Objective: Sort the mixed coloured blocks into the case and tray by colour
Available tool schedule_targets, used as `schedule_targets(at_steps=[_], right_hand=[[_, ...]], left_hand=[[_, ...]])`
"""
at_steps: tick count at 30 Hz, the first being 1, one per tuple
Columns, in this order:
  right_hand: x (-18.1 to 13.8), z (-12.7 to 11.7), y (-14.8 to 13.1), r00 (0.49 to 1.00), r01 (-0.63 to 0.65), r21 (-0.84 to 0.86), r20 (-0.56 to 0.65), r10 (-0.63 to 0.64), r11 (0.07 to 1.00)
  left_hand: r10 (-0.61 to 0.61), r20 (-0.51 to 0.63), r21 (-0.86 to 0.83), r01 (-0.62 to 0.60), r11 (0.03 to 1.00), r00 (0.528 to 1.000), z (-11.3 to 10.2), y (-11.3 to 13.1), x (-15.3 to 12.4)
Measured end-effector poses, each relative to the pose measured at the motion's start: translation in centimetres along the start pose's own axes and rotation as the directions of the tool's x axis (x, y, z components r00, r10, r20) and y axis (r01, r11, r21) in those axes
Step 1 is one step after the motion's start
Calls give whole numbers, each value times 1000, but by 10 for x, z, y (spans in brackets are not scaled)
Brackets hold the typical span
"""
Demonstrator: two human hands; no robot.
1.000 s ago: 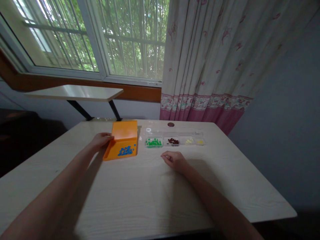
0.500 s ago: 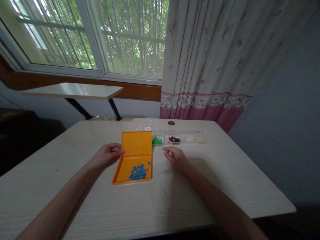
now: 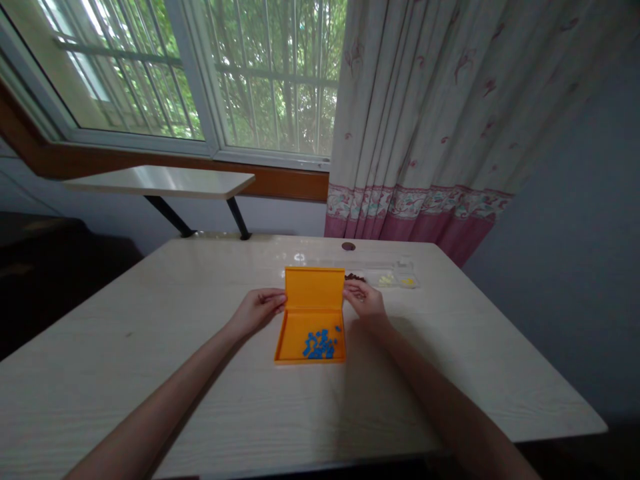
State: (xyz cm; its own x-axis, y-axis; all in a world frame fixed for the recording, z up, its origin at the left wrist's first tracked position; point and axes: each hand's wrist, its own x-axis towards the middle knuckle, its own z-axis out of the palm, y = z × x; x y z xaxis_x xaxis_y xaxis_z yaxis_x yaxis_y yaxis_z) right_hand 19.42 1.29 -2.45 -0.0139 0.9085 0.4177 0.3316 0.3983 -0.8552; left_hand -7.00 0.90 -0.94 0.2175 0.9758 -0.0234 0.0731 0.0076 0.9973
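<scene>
An orange hinged box [image 3: 290, 337] stands on the table with its lid [image 3: 315, 288] raised. Small blue pieces [image 3: 321, 345] lie in a loose pile in its bottom half, more to the right. My left hand [image 3: 260, 308] pinches the left edge of the lid between thumb and fingers. At the lid's opposite edge, my right hand [image 3: 366, 303] has its fingers closed on the orange rim. Behind the lid runs a clear compartment tray [image 3: 373, 272], partly hidden; dark brown pieces [image 3: 355, 277], pale pieces [image 3: 386, 280] and yellow pieces [image 3: 409, 282] show in it.
The pale wooden table [image 3: 210, 400] ends at a near edge and a right edge. A raised white shelf [image 3: 165, 181] on black legs stands at the back left. A round cable hole [image 3: 349, 247] sits near the back edge, before the curtain [image 3: 400, 200].
The orange box has moved right, with my left hand on its lid. My right hand has come to the lid's right edge. The green pieces in the tray are now hidden behind the lid.
</scene>
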Motion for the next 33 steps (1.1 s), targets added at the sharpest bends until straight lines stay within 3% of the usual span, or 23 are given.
schedule_targets(at_steps=[7,12,18,28,33], right_hand=[[0,-19,-8,983,158,-81,110,-149,984],[-7,-34,-17,932,281,-211,291,-215,936],[-12,-43,-24,853,444,-262,416,-315,857],[-12,-48,-30,766,467,-245,592,-251,849],[-12,-52,-31,792,405,-223,570,-219,886]], left_hand=[[168,80,171,-179,969,983,-2,7,-7],[308,186,279,-351,894,933,-11,2,-6],[359,243,339,-425,839,901,-15,1,-7],[393,338,521,-518,679,855,-16,2,-9],[335,348,514,-477,713,875,-18,10,-20]])
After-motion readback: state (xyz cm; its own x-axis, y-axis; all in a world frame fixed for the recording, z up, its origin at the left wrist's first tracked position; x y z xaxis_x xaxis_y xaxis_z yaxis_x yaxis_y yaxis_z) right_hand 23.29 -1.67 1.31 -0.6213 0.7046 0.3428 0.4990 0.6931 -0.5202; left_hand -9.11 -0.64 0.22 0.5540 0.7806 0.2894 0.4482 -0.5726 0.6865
